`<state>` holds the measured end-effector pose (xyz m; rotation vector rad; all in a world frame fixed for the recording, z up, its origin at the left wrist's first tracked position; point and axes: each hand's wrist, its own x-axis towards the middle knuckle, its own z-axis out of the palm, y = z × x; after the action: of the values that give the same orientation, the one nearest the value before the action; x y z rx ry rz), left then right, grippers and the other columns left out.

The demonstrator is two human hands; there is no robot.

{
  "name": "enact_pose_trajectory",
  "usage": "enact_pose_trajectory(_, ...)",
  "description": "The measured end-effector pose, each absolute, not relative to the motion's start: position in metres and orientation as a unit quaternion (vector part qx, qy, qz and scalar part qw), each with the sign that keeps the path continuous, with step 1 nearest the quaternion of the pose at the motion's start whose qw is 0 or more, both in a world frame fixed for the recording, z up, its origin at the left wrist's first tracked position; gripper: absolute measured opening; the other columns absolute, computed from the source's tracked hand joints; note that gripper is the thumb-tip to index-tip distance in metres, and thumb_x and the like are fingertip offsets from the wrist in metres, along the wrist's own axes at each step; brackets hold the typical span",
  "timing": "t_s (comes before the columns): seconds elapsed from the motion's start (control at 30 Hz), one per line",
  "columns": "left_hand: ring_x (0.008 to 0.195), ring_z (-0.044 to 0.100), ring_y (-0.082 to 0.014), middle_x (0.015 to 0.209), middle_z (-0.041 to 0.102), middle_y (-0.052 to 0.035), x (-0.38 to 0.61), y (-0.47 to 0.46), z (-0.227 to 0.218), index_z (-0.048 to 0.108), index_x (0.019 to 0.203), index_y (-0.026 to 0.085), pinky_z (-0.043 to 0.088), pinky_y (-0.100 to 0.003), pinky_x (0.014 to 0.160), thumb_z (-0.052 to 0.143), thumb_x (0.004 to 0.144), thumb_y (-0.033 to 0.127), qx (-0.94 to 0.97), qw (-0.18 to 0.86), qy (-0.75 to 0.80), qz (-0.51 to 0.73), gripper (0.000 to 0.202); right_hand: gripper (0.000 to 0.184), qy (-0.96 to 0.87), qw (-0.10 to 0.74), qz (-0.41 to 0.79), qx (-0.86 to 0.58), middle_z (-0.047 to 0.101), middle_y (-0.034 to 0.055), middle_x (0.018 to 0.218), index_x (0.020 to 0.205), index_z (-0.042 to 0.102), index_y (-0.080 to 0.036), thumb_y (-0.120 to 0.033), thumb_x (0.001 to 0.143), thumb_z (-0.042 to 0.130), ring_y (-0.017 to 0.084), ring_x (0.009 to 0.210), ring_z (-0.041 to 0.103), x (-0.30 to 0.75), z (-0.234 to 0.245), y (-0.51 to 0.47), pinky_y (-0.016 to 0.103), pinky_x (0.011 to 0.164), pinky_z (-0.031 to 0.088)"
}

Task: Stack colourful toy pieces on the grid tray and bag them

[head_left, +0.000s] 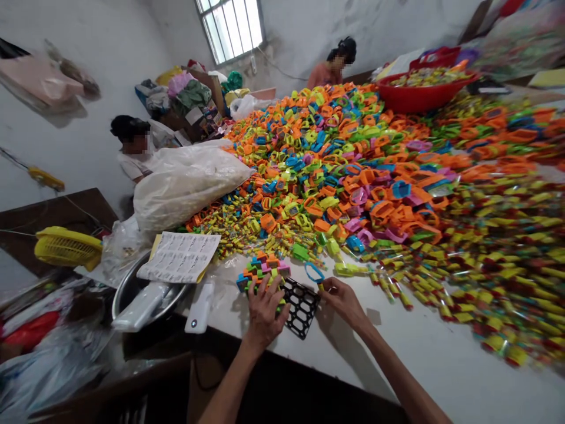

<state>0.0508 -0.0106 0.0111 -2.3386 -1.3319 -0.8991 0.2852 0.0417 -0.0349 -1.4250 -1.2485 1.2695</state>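
Right hand (346, 300): thumb and forefinger closed together on a blue loop (319, 278), pinched by its near, lower-right end. Blue loop: held just above the white table (388, 365), at the upper right corner of the black grid (311, 318); an elongated ring, long axis slanting from my right fingertips up and leftward, free end pointing away toward the heap, opening facing roughly up at my camera. Left hand (265, 309): fingers spread over the packed coloured pieces (265, 262) at the grid's left; contact hides below the fingers, so I cannot tell whether it clamps one. Black grid: open cells on the right-hand part, the rest covered; its full long axis is therefore not readable to me. Faults I would list as possible: the blue loop twisting or slipping, since only one end is pinched; the grid sliding or tipping, should the left hand press unevenly; packed pieces knocked askew by the spread fingers; stray items from the large coloured heap (326, 159) rolling in, as its edge lies near the grid. Outward: yellow wrapped sticks (498, 253) to the right; printed sheet (180, 257) across a metal basin to the left.
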Motion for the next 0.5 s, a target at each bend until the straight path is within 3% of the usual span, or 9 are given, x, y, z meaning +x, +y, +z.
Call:
enact_pose_trajectory(0.13,0.138,0.057,-0.0278,0.131,0.072,-0.0125,0.049,-0.008,0.008,0.063,0.111,0.022,0.033,-0.051,0.117,0.052,0.102,0.029,-0.821,0.15,-0.441,-0.329,0.016,0.025,-0.479,0.428,0.467,-0.607,0.05,-0.0033,0.056,0.063,0.05,-0.023,-0.043,0.054,0.061,0.016,0.057,0.046,0.286,-0.029,0.034,0.028,0.054,0.036)
enact_pose_trajectory(0.33,0.144,0.05,-0.0286,0.141,0.066,-0.0123,0.047,0.004,-0.009,0.067,0.111,0.024,0.023,-0.055,0.122,0.046,0.104,0.042,-0.823,0.041,-0.48,-0.301,0.029,0.025,-0.432,0.408,0.595,-0.541,0.052,-0.004,0.058,0.064,0.056,-0.018,-0.036,0.05,0.067,0.013,0.059,0.046,0.27,-0.027,0.036,0.026,0.057,0.038)
enact_pose_trajectory(0.5,0.142,0.052,-0.0286,0.139,0.067,-0.011,0.051,0.006,-0.006,0.068,0.108,0.025,0.024,-0.055,0.122,0.049,0.102,0.041,-0.813,0.047,-0.488,-0.315,0.026,0.025,-0.459,0.389,0.621,-0.502,0.051,-0.0055,0.057,0.062,0.058,-0.016,-0.033,0.052,0.072,0.01,0.058,0.044,0.238,-0.029,0.047,0.023,0.057,0.036)
